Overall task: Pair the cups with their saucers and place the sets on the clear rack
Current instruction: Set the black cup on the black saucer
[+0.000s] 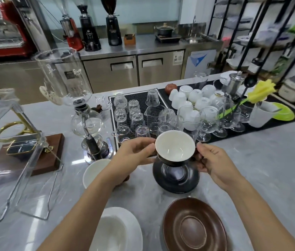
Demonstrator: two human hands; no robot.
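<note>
Head view: a café counter of grey marble (251, 169), glassware on a far mat. Both hands hold the black cup (174, 149) over the black saucer (176, 180), mid-counter; left hand (135, 151) pinches the rim, right hand (210, 160) curls at the handle side. Judged step: pairing this set. Next: seat the cup centrally, then carry the set to the clear rack (16, 160) at left. The handle is hidden; cup-to-saucer contact cannot be told. The near white saucer (134, 230) and brown saucer (193, 227) are cut off.
</note>
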